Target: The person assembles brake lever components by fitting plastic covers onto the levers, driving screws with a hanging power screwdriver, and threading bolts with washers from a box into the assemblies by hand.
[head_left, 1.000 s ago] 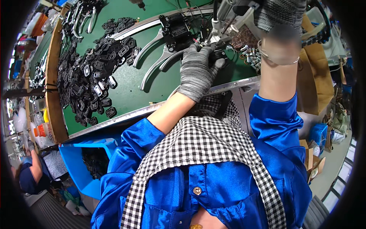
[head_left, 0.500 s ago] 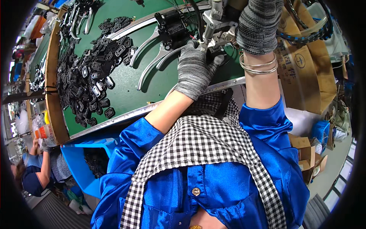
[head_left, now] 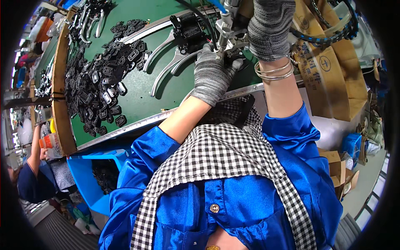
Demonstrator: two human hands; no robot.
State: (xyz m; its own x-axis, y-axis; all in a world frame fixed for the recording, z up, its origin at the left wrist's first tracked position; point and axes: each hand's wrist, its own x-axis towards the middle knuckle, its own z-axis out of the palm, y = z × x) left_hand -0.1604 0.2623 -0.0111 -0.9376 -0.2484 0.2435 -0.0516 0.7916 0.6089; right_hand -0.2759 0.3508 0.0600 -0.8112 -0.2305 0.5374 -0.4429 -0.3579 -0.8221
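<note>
My left hand [head_left: 211, 76], in a grey knit glove, is closed round a silver brake lever [head_left: 182, 66] at its inner end; most of its fingertips are hidden. Just beyond that hand stands a metal fixture [head_left: 226, 31] with a blue tube at its top. Beside the fixture, my right hand [head_left: 272, 31], also gloved, reaches past the upper edge, so its fingers do not show. To the left of my left hand lies another brake lever [head_left: 160, 51] with a black housing [head_left: 188, 31].
A heap of small black plates [head_left: 98, 81] covers the left of the green bench [head_left: 139, 89]. More levers [head_left: 92, 21] lie at the far left. A blue bin [head_left: 85, 179] is below the bench, brown paper sacking [head_left: 333, 79] at right. A co-worker [head_left: 35, 175] is at far left.
My right hand has shifted a little left, toward the fixture. The blue tube has come into view above the fixture. My left hand stays about where it was. The co-worker's arm has risen.
</note>
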